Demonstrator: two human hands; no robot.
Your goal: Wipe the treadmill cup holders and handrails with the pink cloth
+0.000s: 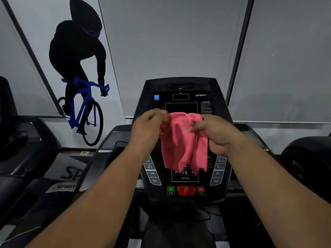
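Left hand and right hand pinch the pink cloth (hanging crumpled) before the console.

Treadmill console straight ahead, centre; window blinds behind it. Cloth hangs before console's middle, left hand gripping its upper left, right hand its right side. Below cloth, in row: start button, safety key, stop button. Cyclist wall graphic behind, left. Second treadmill left; another machine right.
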